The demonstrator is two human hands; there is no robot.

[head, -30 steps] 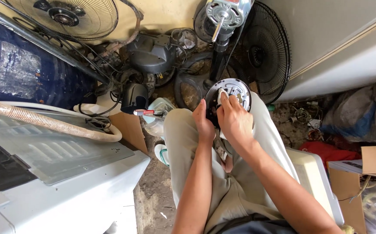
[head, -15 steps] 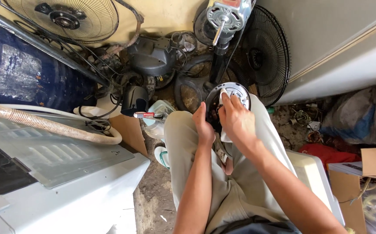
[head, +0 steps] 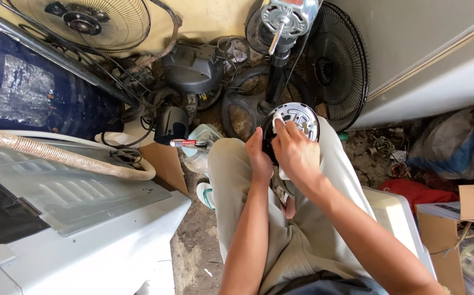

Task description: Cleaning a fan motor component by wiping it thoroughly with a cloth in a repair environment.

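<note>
Metal-faced round black motor housing (head: 297, 123) propped on the knees, gripped at its near rim by the closed left hand (head: 259, 158) to steady it, pressed from above by the flattened, empty-seeming right hand (head: 296, 153).

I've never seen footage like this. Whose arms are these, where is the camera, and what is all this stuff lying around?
No machine here: the camera sits on a person's head and looks down at their own arms and lap. The person sits with legs in light trousers. Both hands are on a round fan motor part, silver on a black rim, resting at the knees. The left hand grips its edge; the right hand presses on its face with what looks like a white cloth. Around them: a red-handled screwdriver, black fan grilles, a fan motor on a stand, a blue barrel, a ribbed hose and cardboard boxes.
</note>
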